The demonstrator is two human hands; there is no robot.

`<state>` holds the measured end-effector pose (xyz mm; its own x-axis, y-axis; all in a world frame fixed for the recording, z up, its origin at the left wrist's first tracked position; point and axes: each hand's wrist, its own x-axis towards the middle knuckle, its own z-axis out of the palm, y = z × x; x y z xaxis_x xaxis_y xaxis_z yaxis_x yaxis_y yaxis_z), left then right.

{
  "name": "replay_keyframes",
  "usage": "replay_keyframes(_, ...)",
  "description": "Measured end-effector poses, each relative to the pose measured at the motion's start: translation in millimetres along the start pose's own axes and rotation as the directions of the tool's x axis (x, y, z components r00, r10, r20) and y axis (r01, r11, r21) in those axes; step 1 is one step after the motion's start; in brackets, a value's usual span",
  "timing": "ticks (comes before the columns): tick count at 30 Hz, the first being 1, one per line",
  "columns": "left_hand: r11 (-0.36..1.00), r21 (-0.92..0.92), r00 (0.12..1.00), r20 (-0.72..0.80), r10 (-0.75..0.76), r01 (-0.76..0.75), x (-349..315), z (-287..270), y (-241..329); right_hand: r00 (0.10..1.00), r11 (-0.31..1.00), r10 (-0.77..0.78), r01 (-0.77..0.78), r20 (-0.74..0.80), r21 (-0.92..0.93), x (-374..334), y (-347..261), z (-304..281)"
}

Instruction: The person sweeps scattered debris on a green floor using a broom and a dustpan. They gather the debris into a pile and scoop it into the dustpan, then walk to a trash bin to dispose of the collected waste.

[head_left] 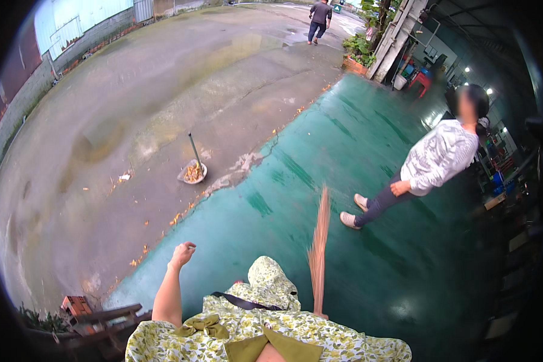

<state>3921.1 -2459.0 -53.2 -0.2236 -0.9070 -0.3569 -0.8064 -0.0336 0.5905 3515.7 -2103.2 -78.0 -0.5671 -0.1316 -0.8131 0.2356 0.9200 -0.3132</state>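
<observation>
My right hand (321, 315), mostly hidden by my sleeve and body, grips the lower end of a long broom (320, 247) of thin reddish-brown bristles. The bristles point away from me over the green floor. My left hand (184, 252) is raised ahead of my body on the left, its fingers loosely curled in, with nothing visible in them. Farther ahead, a pale dustpan (201, 175) with an upright dark green handle rests on the grey concrete, holding yellow-brown leaves (193, 172).
A person (440, 154) in a white patterned top stands at right, close to the bristle tips. Another person (320, 21) is far off on the concrete. Fallen leaves (175, 218) line the border between concrete and green floor (380, 241). Bricks (76, 305) lie at lower left.
</observation>
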Motion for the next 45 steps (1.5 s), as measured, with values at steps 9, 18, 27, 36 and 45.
replay_keyframes(9, 0.977, -0.066, 0.972, -0.107, -0.211, 0.205, 92, 17, -15, 0.998, 0.995, -0.057, 0.056, -0.004, -0.084, 63, -165, -19)
replay_keyframes(18, 0.466, -0.217, 0.514, 0.350, -0.783, 0.858, -44, 67, -23, 0.981, 0.971, -0.168, 0.181, 0.094, -0.157, 91, -313, -23)
replay_keyframes(27, 0.536, -0.844, 0.995, -0.066, -0.070, -0.018, 172, -88, 91, 0.834, 0.843, -0.532, 0.538, 0.146, -0.001, 61, -540, 104)
replay_keyframes(36, 0.407, -0.914, 0.999, -0.016, -0.045, 0.003, 314, -208, 134, 0.315, 0.477, -0.685, 0.876, 0.658, 0.078, -141, -671, 365)
replay_keyframes(45, -0.412, -0.848, 0.726, 0.048, -0.686, -0.334, 341, -274, -68, 0.148, 0.490, -0.309, 0.872, 0.939, 0.024, -136, -747, 421)
